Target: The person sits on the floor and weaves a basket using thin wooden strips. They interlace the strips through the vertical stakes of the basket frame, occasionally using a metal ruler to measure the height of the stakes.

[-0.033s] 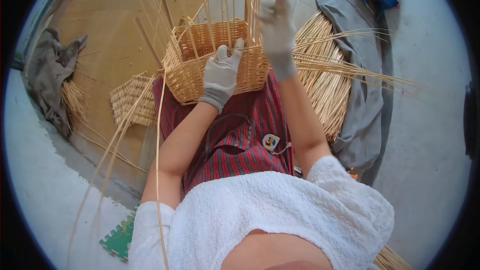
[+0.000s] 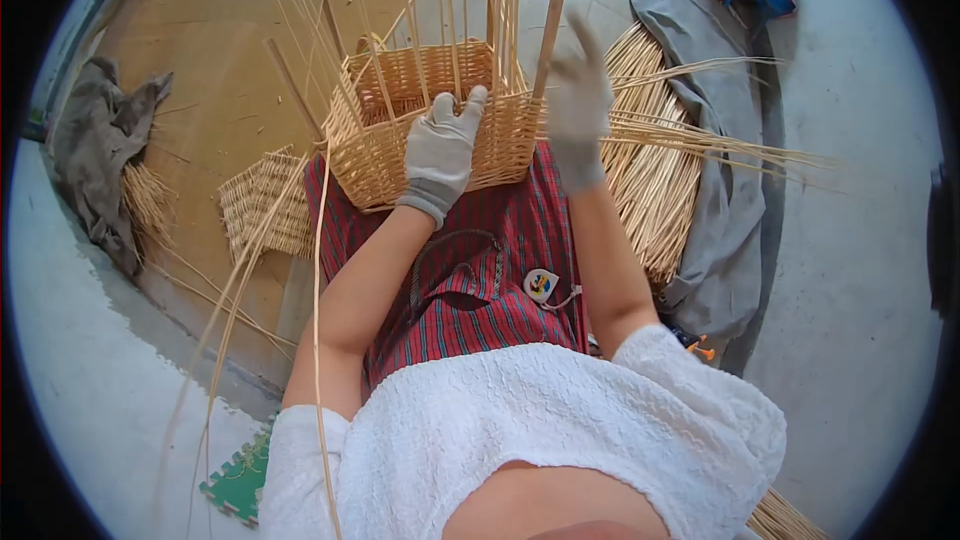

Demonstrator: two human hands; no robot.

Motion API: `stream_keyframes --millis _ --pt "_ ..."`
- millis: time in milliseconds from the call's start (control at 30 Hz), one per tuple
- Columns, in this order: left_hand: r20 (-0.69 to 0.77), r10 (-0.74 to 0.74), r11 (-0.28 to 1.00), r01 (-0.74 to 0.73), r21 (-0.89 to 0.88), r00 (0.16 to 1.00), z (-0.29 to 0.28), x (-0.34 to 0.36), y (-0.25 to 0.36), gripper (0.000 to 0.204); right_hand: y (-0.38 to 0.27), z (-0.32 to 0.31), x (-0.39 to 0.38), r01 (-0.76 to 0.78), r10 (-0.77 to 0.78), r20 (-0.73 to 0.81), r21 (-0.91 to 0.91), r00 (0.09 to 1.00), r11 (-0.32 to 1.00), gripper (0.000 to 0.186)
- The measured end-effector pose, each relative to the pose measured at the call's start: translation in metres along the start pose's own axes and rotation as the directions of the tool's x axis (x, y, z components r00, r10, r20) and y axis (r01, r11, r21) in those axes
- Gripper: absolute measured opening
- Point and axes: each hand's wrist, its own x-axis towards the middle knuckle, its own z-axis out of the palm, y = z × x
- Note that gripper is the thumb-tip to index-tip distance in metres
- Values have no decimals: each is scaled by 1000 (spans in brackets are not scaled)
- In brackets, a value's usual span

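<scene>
We can read no words or numbers anywhere. The one marking we make out is a small coloured emblem (image 2: 541,286) on the white tag (image 2: 530,284) against the red striped cloth (image 2: 460,328) (too small for us to decipher).

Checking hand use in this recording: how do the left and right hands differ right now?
The left hand lies against the near wall of the basket; the right hand is up beside the wooden post at the basket's right end. The left hand shows fairly sharply; the right hand is blurred. Both wear pale gloves with grey cuffs.
</scene>
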Motion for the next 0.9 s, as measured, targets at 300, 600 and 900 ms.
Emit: stream_keyframes --millis 300,600,900 --pt "-311 9 920 -130 -370 950 -12 -52 -34 50 -52 87 -66 -242 198 330 99 923 965 59" --pt "-233 -356 935 344 -89 905 -48 -94 -117 74 21 252 -6 -786 803 277 -201 527 585 109" --pt "-101 -463 884 449 -133 881 -52 -82 -124 71 -14 217 -27 -597 497 362 258 789 760 46"
